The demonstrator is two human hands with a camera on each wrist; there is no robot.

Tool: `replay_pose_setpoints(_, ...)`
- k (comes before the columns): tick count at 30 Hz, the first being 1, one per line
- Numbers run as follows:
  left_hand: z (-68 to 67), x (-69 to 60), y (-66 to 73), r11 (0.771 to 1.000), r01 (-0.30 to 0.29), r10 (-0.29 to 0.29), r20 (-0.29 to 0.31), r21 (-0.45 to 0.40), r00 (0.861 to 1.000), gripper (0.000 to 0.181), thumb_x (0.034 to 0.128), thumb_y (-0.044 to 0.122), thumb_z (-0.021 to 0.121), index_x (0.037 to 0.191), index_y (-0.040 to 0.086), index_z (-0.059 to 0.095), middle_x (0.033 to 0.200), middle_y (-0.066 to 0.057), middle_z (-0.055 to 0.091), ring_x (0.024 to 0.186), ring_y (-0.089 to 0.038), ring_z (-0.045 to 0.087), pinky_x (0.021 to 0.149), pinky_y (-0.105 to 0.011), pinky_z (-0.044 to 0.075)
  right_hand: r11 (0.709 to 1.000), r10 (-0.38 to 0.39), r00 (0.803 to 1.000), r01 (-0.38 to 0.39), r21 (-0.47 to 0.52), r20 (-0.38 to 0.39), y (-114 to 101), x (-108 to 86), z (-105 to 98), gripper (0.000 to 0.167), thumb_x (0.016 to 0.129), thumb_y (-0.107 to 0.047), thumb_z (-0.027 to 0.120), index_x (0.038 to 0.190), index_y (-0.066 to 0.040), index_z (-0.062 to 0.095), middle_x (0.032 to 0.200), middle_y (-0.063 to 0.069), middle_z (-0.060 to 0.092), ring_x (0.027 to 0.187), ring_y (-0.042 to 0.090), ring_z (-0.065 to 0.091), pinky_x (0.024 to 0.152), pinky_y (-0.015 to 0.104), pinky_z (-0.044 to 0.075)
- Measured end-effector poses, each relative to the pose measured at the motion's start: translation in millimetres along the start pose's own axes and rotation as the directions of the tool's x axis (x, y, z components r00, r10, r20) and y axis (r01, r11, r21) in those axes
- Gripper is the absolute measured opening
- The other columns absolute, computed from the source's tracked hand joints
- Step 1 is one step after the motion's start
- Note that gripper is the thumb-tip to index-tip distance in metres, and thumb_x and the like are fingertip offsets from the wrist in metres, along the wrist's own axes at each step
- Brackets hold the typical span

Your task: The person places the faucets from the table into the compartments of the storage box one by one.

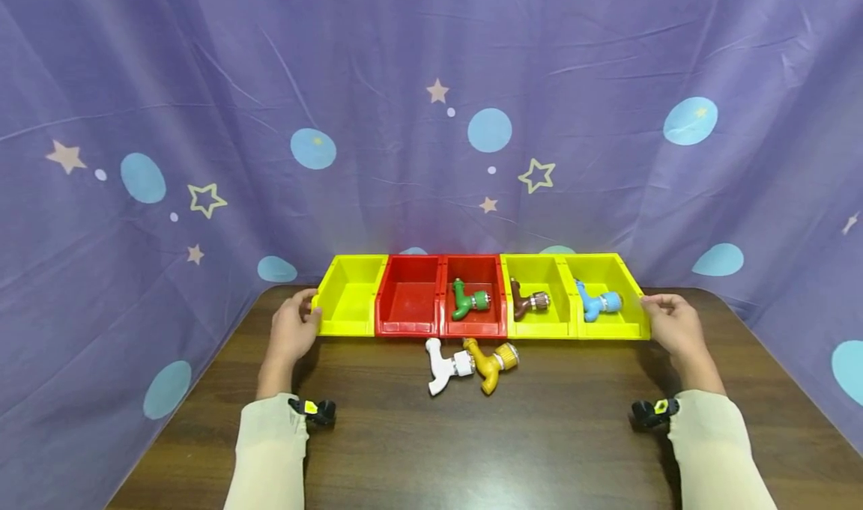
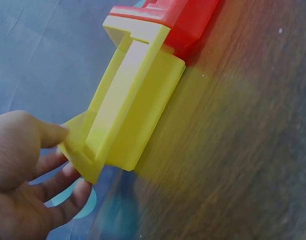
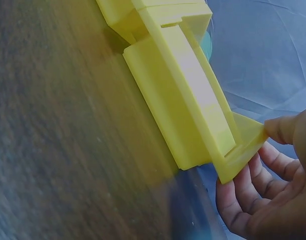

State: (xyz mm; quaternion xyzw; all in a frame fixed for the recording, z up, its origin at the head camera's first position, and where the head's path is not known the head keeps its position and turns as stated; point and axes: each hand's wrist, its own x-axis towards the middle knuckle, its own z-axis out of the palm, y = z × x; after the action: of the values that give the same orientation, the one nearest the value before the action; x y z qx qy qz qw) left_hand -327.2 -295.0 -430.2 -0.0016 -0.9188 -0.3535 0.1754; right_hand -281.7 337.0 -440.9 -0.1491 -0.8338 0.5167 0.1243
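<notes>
Several plastic bins stand joined in a row. My left hand [image 1: 294, 329] grips the outer wall of the left yellow bin [image 2: 117, 95], thumb on the inner side and fingers outside. At the other end my right hand [image 1: 676, 332] pinches the outer wall of the right yellow bin [image 3: 188, 95] in the same way. That bin holds a light blue tap [image 1: 597, 302]. A brown tap [image 1: 529, 300] lies in the yellow bin beside it, and a green tap [image 1: 470, 300] in a red bin [image 1: 474, 330]. The other red bin [image 1: 409, 300] and the left yellow bin hold nothing.
A white tap [image 1: 445, 365] and a yellow tap [image 1: 494, 363] lie side by side on the brown wooden table [image 1: 472, 450], just in front of the bins. Behind the row hangs a purple curtain [image 1: 404, 61] with stars and dots.
</notes>
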Motion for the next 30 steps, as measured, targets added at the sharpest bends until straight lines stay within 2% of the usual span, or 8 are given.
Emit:
replay_pose_setpoints(6, 5.0, 1.0, 11.5, 0.998, -0.069, 0.069, -0.136, 0.006, 0.988, 0.039, 0.1057, 0.02, 0.056, 0.141, 0.005, 0.056, 0.126, -0.022, 0.055, 0.122, -0.043, 0.048, 0.103, -0.058, 0.037, 1.0, 0.018, 1.0, -0.018, -0.013, 0.005, 1.6, -2.0, -2.9, 0.046, 0.108, -0.035, 0.046, 0.131, 0.005, 0.05, 0.11, 0.017, 0.054, 0.08, 0.017, 0.055, 0.063, 0.029, 0.053)
replay_pose_setpoints(12, 9.1, 3.1, 32.7, 0.975, -0.224, 0.219, -0.261, 0.01, 0.94, 0.026, 0.1014, 0.015, 0.063, 0.122, 0.0, 0.068, 0.108, -0.019, 0.063, 0.104, -0.038, 0.055, 0.091, -0.05, 0.043, 1.0, 0.028, 0.999, -0.028, -0.005, 0.017, 0.7, -1.3, -3.3, 0.047, 0.109, -0.036, 0.045, 0.133, 0.003, 0.05, 0.116, 0.018, 0.053, 0.085, 0.019, 0.056, 0.066, 0.03, 0.054)
replay_pose_setpoints(15, 8.8, 2.7, 44.3, 0.954, -0.298, 0.295, -0.276, 0.03, 0.915, 0.023, 0.0996, 0.015, 0.066, 0.117, 0.001, 0.07, 0.102, -0.016, 0.064, 0.099, -0.036, 0.056, 0.088, -0.048, 0.044, 1.0, 0.016, 1.0, -0.016, -0.003, 0.02, 0.0, -0.3, -1.8, 0.048, 0.108, -0.037, 0.046, 0.133, 0.004, 0.05, 0.115, 0.018, 0.054, 0.084, 0.019, 0.056, 0.066, 0.031, 0.054)
replay_pose_setpoints(19, 9.1, 2.6, 60.3, 0.918, -0.391, 0.395, -0.244, 0.07, 0.885, 0.022, 0.0985, 0.017, 0.068, 0.114, 0.002, 0.071, 0.101, -0.013, 0.064, 0.097, -0.032, 0.055, 0.085, -0.046, 0.044, 1.0, 0.005, 1.0, -0.005, -0.001, 0.023, -1.7, 1.4, 0.6, 0.047, 0.108, -0.036, 0.046, 0.131, 0.004, 0.05, 0.113, 0.018, 0.055, 0.08, 0.016, 0.056, 0.065, 0.032, 0.054)
replay_pose_setpoints(23, 13.4, 1.1, 79.8, 0.85, -0.52, 0.527, -0.159, 0.085, 0.835, 0.018, 0.0976, 0.016, 0.069, 0.109, 0.003, 0.073, 0.102, -0.012, 0.068, 0.098, -0.031, 0.058, 0.088, -0.046, 0.046, 1.0, 0.013, 1.0, -0.013, -0.001, 0.019, -1.1, 1.5, 1.2, 0.045, 0.108, -0.035, 0.046, 0.131, 0.004, 0.051, 0.112, 0.017, 0.054, 0.079, 0.017, 0.056, 0.064, 0.032, 0.054)
replay_pose_setpoints(26, 20.6, -3.5, 96.8, 0.785, -0.615, 0.619, -0.034, 0.077, 0.785, 0.016, 0.0966, 0.017, 0.07, 0.108, 0.007, 0.073, 0.105, -0.007, 0.069, 0.101, -0.028, 0.06, 0.091, -0.045, 0.049, 1.0, 0.016, 1.0, -0.016, -0.007, 0.014, 0.5, 1.5, 0.1, 0.045, 0.108, -0.035, 0.045, 0.131, 0.004, 0.051, 0.112, 0.017, 0.054, 0.079, 0.018, 0.055, 0.064, 0.032, 0.054)
replay_pose_setpoints(28, 26.8, -6.9, 107.0, 0.732, -0.675, 0.672, 0.072, 0.091, 0.737, 0.017, 0.0963, 0.02, 0.071, 0.11, 0.01, 0.073, 0.106, -0.005, 0.069, 0.102, -0.025, 0.06, 0.093, -0.043, 0.05, 1.0, 0.02, 1.0, -0.02, -0.009, 0.011, 1.1, 1.9, -0.2, 0.045, 0.108, -0.035, 0.046, 0.131, 0.004, 0.051, 0.112, 0.017, 0.054, 0.079, 0.017, 0.055, 0.064, 0.032, 0.054)
replay_pose_setpoints(30, 33.5, -9.8, 115.2, 0.671, -0.733, 0.714, 0.172, 0.108, 0.679, 0.018, 0.096, 0.021, 0.071, 0.111, 0.011, 0.072, 0.107, -0.003, 0.067, 0.101, -0.023, 0.059, 0.091, -0.041, 0.05, 1.0, 0.026, 1.0, -0.026, -0.011, 0.011, 0.5, 2.0, 0.4, 0.046, 0.109, -0.035, 0.046, 0.132, 0.004, 0.051, 0.111, 0.016, 0.054, 0.079, 0.017, 0.055, 0.063, 0.031, 0.053)
